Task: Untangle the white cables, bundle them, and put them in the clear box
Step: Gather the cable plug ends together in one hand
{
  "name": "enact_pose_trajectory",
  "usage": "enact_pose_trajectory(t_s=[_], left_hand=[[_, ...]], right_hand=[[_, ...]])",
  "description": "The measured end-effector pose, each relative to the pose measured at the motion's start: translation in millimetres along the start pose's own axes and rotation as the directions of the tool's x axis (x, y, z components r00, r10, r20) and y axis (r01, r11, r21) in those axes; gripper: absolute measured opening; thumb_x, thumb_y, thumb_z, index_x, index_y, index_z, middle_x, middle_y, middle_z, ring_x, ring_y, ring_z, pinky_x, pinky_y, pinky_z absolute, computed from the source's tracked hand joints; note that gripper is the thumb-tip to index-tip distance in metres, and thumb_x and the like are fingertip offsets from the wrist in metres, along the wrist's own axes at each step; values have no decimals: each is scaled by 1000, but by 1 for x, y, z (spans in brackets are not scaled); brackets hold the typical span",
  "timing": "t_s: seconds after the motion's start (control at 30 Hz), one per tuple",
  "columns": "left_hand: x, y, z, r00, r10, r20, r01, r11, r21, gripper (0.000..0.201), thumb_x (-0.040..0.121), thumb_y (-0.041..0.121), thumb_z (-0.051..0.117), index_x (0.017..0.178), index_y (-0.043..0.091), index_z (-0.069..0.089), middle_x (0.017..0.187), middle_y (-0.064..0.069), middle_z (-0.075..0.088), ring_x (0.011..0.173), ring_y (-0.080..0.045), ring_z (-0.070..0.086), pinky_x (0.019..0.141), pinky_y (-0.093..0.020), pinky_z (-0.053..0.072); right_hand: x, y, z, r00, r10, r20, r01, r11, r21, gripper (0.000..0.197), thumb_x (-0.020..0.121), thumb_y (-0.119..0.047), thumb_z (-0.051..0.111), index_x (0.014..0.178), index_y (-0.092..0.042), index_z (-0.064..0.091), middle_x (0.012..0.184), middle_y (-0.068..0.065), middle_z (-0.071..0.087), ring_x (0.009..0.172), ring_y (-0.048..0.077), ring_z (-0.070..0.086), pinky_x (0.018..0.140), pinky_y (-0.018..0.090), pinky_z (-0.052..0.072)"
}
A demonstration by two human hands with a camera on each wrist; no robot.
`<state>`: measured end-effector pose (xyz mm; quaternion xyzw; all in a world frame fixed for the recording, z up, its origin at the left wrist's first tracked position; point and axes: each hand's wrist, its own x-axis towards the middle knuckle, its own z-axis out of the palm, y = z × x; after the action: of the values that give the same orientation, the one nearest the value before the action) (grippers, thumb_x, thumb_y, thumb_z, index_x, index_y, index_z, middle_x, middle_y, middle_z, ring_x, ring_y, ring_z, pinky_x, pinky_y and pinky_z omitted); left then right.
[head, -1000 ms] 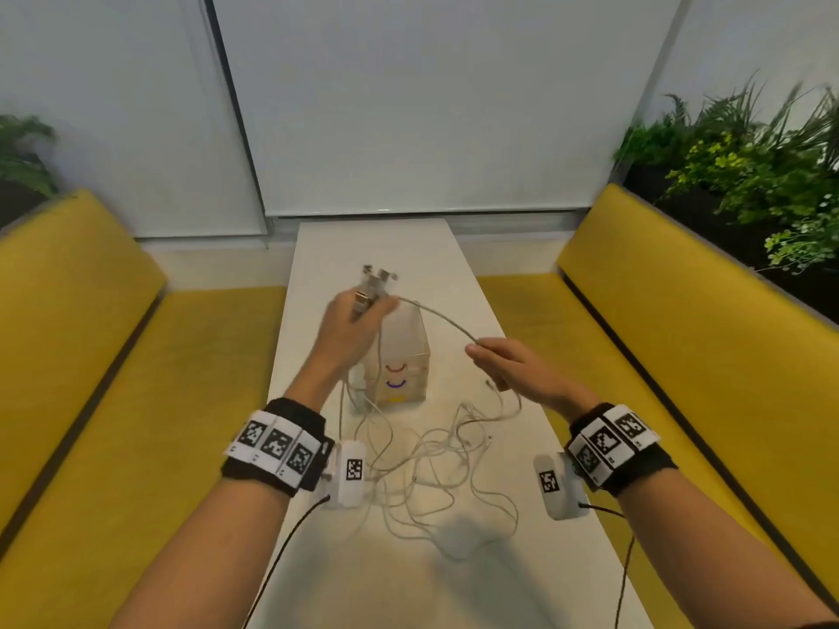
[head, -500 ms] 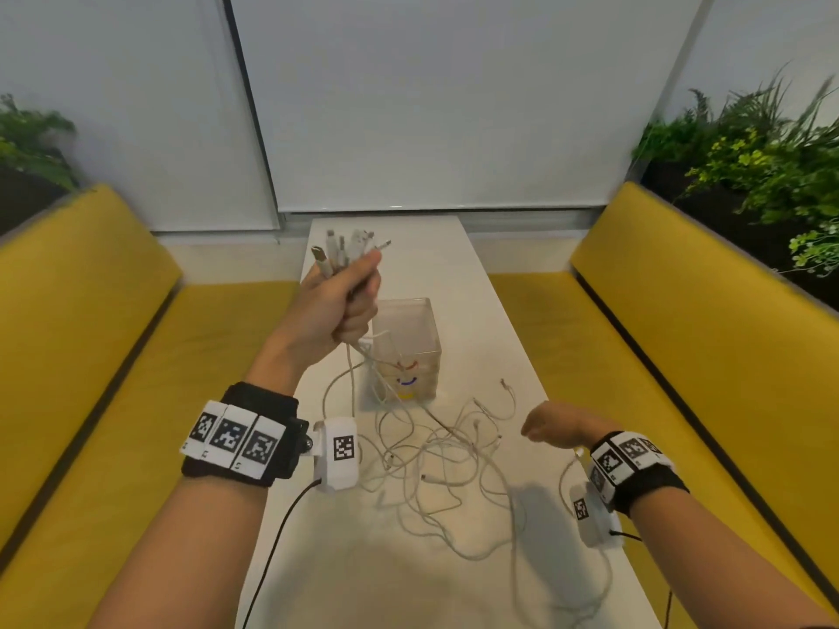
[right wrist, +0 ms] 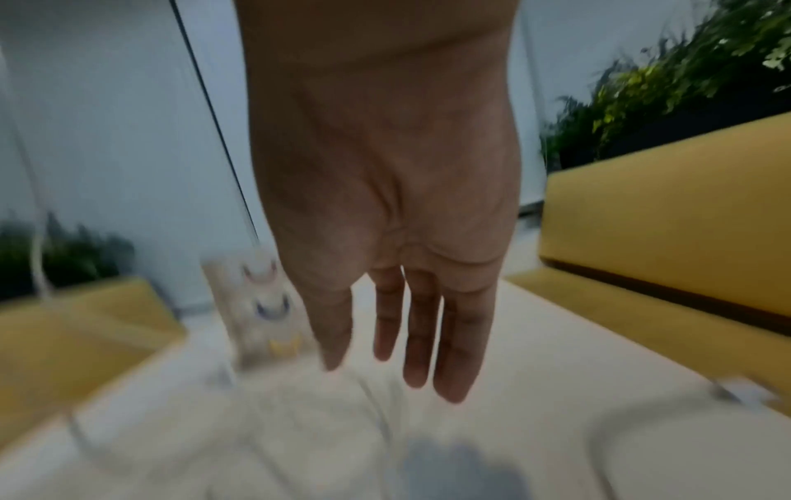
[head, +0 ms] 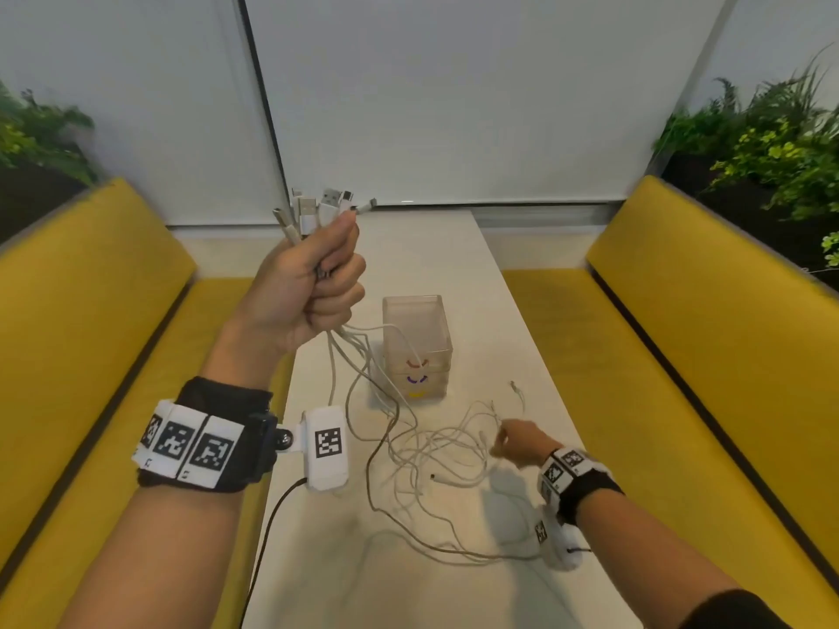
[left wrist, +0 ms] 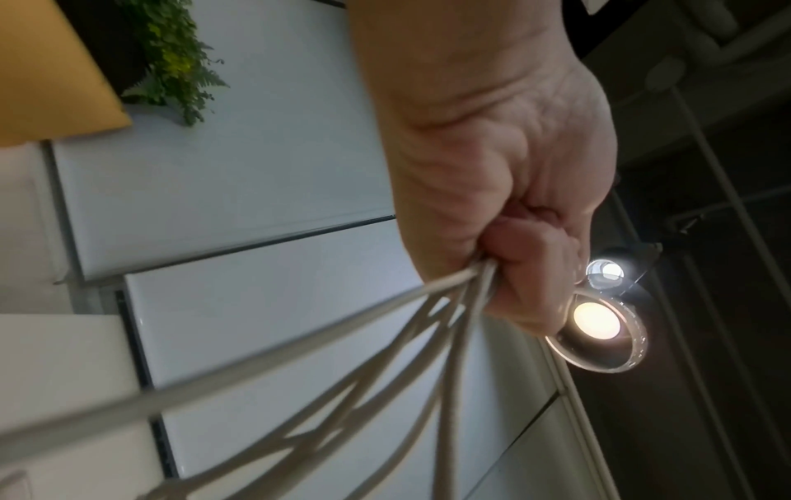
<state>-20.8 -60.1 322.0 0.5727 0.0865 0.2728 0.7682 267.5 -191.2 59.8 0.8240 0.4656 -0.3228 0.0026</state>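
My left hand (head: 318, 283) is raised above the table's left side, its fingers curled round a bunch of white cable ends, and the plugs (head: 318, 211) stick up out of the fist. Several white cables (left wrist: 385, 355) run out from under the curled fingers (left wrist: 526, 264). They hang down to a loose tangle (head: 436, 456) on the white table. The clear box (head: 417, 311) stands upright behind the tangle, and one cable loops over its near rim. My right hand (head: 508, 440) hovers low at the tangle's right edge. Its fingers (right wrist: 419, 338) are straight and hold nothing.
The narrow white table (head: 522, 347) runs away from me between two yellow benches (head: 708, 311) (head: 91, 311). Plants (head: 762, 147) stand behind the right bench. A loose cable end (head: 515, 388) lies to the right of the box. Black wrist-camera leads trail near the table's front.
My left hand has lifted the cable ends higher and closer to me. My right hand has let go of the cable it held and dropped to the tangle on the table.
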Motion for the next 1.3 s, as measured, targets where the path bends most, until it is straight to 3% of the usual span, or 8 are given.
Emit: enact_pose_trajectory(t_s=[0.1,0.17,0.37,0.5,0.73,0.9,1.1,1.3], left_hand=[[-5,-2,-6,1000,-13,-8,13,1000,8,54,84,52,71,60,20,33,44,7,30,37,-9,13,36,-11,13],[-7,-6,-9,999,-31,-24,32,999,27,57,84,52,71,62,19,30,44,6,29,37,-9,13,35,-12,12],[-7,-7,-15,989,-25,-148,43,992,123,51,97,44,55,64,18,27,46,4,25,35,-7,19,36,-13,15],[-3,-10,-13,975,-21,-223,64,980,187,47,100,42,51,65,19,29,48,4,23,37,-8,18,36,-15,15],[10,-30,1,964,-56,-260,147,926,348,44,103,37,50,66,19,33,56,-2,19,45,-14,13,42,-23,10],[9,-35,4,960,-50,-276,150,924,353,42,104,37,48,68,18,36,56,-1,22,45,-14,16,41,-21,13],[5,-28,-3,951,-39,-306,145,932,332,43,103,39,48,67,19,36,54,1,22,44,-13,15,40,-21,13],[3,-33,-3,947,-58,-316,170,925,340,43,103,38,49,68,18,36,55,0,22,45,-14,15,40,-20,13]], right_hand=[[5,22,47,993,92,74,-76,978,-194,61,83,-45,73,125,-4,56,126,13,63,119,27,60,91,29,49],[5,33,67,991,128,50,-115,971,-209,46,89,-29,67,126,-4,57,130,12,63,120,26,61,91,26,50],[2,49,37,984,179,-10,-153,869,471,19,97,-15,54,95,0,64,77,12,63,49,20,54,41,23,39],[-14,29,-31,960,146,-239,99,621,778,25,102,-21,47,108,-4,64,59,-1,39,46,11,32,42,25,27],[-66,-44,-118,849,-174,-499,524,396,754,27,105,-19,40,112,-11,64,54,-7,37,44,8,28,38,20,25],[-69,-52,-126,893,-272,-358,450,532,717,27,104,-15,39,109,-4,63,65,-1,34,55,12,32,50,26,31],[-56,-35,-76,896,-314,315,181,904,387,26,94,-18,52,88,-9,75,73,1,54,70,15,52,71,31,51],[-20,-26,-1,922,-152,356,209,970,-127,14,83,-25,68,88,-20,81,107,0,73,102,21,65,91,33,53]])
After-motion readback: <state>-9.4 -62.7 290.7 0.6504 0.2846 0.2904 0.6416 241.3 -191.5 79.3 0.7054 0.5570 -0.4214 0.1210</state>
